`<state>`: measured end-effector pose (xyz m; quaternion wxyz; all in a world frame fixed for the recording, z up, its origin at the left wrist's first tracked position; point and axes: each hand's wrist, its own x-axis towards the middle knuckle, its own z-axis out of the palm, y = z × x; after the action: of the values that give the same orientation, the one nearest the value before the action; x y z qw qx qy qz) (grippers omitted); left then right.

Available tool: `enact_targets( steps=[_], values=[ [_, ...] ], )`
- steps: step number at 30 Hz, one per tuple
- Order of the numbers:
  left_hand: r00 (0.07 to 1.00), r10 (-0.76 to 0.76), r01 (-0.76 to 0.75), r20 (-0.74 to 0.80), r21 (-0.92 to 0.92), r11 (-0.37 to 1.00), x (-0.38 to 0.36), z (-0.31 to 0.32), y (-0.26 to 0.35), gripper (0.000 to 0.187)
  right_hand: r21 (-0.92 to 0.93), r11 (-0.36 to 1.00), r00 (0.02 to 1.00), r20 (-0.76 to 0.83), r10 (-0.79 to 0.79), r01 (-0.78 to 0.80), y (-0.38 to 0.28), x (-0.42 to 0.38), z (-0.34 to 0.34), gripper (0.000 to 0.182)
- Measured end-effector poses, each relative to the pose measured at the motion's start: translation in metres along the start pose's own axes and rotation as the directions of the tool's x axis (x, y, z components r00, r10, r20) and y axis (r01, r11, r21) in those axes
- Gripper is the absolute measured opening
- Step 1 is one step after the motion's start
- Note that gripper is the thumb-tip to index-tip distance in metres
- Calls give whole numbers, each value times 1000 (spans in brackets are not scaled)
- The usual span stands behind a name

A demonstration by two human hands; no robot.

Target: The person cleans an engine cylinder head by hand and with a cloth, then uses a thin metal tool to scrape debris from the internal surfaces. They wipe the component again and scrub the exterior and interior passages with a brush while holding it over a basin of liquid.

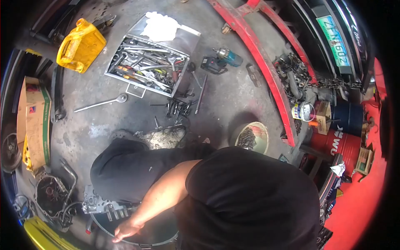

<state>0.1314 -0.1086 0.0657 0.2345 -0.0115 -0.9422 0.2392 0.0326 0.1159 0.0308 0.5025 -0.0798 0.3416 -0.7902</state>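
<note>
My bare right arm reaches down and left across a round, dark basin. At the basin's near-left rim, my right hand has its fingers drawn together; anything in them is hidden. Just above the hand, a grey metal casting with several round spools along its edge lies over the basin's far side, partly behind my black-trousered leg. My left hand is out of sight. A round gear housing stands left of the casting.
A tool drawer full of wrenches lies ahead, near a ratchet, loose bolts and a cordless impact wrench. A yellow jug and cardboard box stand left. Rightward are a bucket and red steel frame.
</note>
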Motion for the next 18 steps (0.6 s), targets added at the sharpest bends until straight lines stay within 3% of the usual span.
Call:
enact_targets(
  steps=[2, 5, 8, 9, 11, 12, 14, 15, 16, 17, 18],
  values=[
    [999, -51, 51, 3, -127, 991, -6, 3, 14, 38, 147, 983, 994, 4, 108, -107, -17, -22, 5, 60],
    [994, -109, 111, 25, -316, 942, -7, 22, 79, 38, 161, 987, 1000, 17, -7, 4, 9, -3, -12, 51],
    [964, -231, 264, 129, -544, 796, -4, 15, 115, 35, -134, 981, 981, -113, -156, 140, 68, 43, -17, 44],
    [929, -307, 370, 208, -588, 720, 1, 5, 117, 32, -71, 997, 992, -121, -43, 35, 32, -4, -13, 46],
    [817, -446, 570, 365, -630, 528, 12, -21, 116, 30, -94, 992, 995, -44, -89, 84, 23, -15, -9, 60],
    [733, -627, 646, 265, -562, 517, 24, -30, 114, 29, -117, 988, 994, 37, -99, 103, 14, -19, -14, 68],
    [571, -791, 649, 221, -711, 270, 48, -78, 116, 29, 110, 991, 997, -11, 80, -78, 6, -24, -12, 81],
    [542, -754, 574, 371, -819, 10, 37, -82, 122, 38, 140, 986, 996, 35, 87, -91, 12, -20, -13, 87],
    [634, -683, 613, 362, -774, 158, 37, -93, 141, 30, 171, 975, 990, 54, 133, -140, 3, -29, -5, 80],
    [921, -327, 381, 210, -321, 867, 23, -80, 148, 23, 318, 945, 978, 210, 6, -74, 23, -14, -4, 60],
    [817, -554, 497, 161, -682, 536, -31, -25, 146, 19, 287, 958, 991, 130, -27, -11, 33, -16, -4, 39]
  ],
)
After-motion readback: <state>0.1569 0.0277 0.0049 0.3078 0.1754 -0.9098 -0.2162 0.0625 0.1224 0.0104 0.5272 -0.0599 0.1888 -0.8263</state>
